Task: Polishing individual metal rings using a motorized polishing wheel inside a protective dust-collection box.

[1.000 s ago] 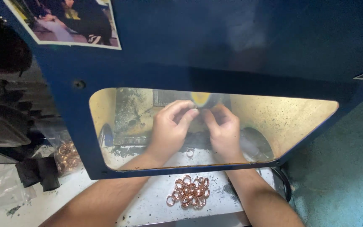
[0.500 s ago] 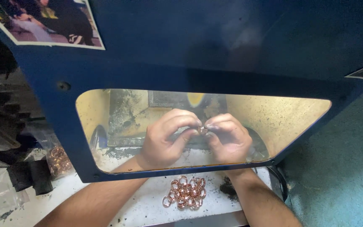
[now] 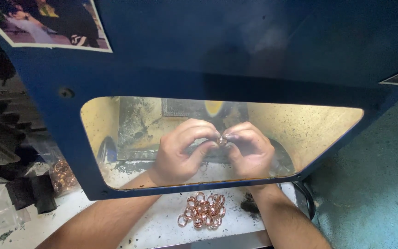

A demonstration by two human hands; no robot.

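Both hands work behind a yellowed window in a blue hood.
The left hand and right hand meet fingertip to fingertip, each grip pinched on 1 small ring; copper rings lie heaped on the white tabletop below.

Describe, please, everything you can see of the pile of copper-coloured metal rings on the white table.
The pile of copper-coloured metal rings lies in a loose heap on the white table, just below the blue hood's window edge, between the person's forearms. The rings are shiny, round bands, overlapping and tilted at different angles, with one or two strayed at the left. Neither hand touches them.
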